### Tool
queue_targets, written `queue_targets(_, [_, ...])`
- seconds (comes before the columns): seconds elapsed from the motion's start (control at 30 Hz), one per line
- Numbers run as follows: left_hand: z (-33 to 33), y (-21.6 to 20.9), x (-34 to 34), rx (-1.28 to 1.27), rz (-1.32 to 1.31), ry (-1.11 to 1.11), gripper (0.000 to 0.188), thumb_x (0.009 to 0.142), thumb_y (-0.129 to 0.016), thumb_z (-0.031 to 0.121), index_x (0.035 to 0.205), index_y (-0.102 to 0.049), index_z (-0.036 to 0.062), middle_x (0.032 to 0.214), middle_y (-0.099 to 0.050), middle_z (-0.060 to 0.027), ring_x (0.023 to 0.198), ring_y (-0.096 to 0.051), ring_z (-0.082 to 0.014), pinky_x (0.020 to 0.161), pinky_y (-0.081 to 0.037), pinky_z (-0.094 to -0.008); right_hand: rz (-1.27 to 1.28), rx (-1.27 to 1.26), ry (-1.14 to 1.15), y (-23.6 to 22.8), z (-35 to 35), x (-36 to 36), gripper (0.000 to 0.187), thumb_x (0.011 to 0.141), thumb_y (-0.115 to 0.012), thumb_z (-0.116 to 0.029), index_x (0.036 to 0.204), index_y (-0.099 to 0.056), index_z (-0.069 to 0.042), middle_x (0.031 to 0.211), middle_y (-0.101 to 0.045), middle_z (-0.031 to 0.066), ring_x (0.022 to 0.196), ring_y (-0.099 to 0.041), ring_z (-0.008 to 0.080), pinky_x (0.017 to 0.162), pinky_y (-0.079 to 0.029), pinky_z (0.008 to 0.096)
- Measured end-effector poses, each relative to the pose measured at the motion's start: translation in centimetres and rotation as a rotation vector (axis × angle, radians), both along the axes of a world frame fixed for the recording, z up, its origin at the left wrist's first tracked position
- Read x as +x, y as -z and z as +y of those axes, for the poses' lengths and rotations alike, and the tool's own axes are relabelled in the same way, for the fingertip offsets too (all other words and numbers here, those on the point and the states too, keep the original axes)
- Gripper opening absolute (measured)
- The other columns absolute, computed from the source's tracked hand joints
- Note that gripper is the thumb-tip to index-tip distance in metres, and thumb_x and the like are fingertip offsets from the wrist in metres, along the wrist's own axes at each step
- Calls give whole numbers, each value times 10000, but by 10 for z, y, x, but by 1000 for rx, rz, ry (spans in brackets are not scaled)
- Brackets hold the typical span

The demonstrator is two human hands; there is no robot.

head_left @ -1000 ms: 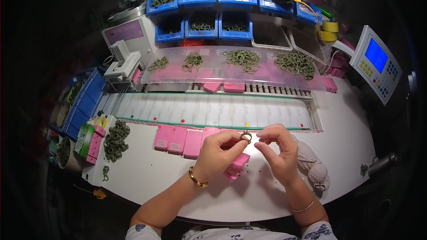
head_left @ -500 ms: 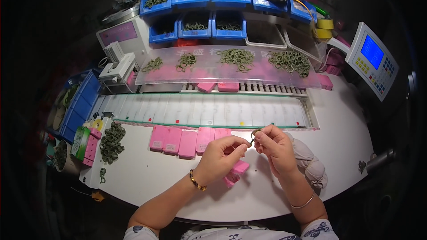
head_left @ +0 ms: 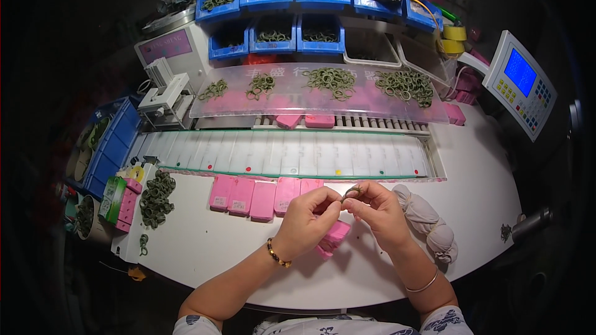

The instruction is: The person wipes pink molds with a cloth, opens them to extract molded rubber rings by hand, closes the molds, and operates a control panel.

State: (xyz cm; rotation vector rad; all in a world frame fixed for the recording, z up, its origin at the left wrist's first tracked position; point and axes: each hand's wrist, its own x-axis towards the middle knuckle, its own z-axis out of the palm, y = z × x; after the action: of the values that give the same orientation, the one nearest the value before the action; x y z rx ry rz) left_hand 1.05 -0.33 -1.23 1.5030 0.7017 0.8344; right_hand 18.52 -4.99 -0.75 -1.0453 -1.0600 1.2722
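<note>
Right hand [head_left: 382, 214] has lowered — its grip and left hand [head_left: 307, 220] pinch a ring [head_left: 354, 191], part-hiding pink block [head_left: 339, 231]

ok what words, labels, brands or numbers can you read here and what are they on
I won't copy the wording, but writing stands on:
Clear sheet: a row of large pale characters, partly legible.
Machine: lettering on its purple panel.
Blue bin: a mark on its white label.
Screen: text too small to read.
Pink blocks: small labels, too small to read.
White plates: marks too faint to read.
</note>
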Motion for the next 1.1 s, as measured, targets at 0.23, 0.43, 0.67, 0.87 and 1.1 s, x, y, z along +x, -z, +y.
queue_targets(0.23, [3, -2, -4, -394, -196, 164, 117, 948, -545, 132, 917, -596, 32, 818, -604, 3, 741, -566, -49, 680, -466, -207, 18, 17, -115, -5, -2, 3, 111, 891, -645, -64, 988, -595, -50, 936, -618, -4, 836, -544, 48, 678, -431, 203])
queue_targets(0.43, [7, -3, -7, -533, -90, 357, 117, 936, -580, 148, 944, -590, 31, 818, -601, 0, 742, -566, -51, 681, -473, -215, 45, 108, -137, -11, 0, 5, 73, 906, -614, -41, 975, -591, -44, 930, -602, -4, 850, -540, 63, 771, -450, 226])
queue_targets(0.67, [7, -12, -1, -313, -129, 187, 171, 961, -587, 157, 1053, -603, 13, 900, -618, -14, 826, -594, -80, 750, -496, -239, 28, 182, -64, -12, 3, 13, 67, 885, -630, 4, 936, -599, -27, 959, -551, 16, 896, -539, 79, 802, -474, 233])
queue_targets(0.87, [8, -6, -11, -159, -172, 107, 141, 952, -593, 115, 1015, -631, -6, 903, -626, -12, 845, -597, -72, 760, -492, -226, -94, 205, -97, -10, 9, 3, 132, 834, -616, 97, 912, -601, -9, 981, -517, 48, 906, -543, 108, 779, -499, 228])
queue_targets(1.1, [10, -27, -52, -112, -71, -122, 123, 932, -622, 131, 950, -625, 9, 822, -611, 16, 756, -548, -36, 676, -465, -209, -236, 89, 40, -19, -8, 5, 318, 767, -673, 61, 1055, -579, -35, 968, -552, 21, 883, -527, 100, 733, -443, 224])
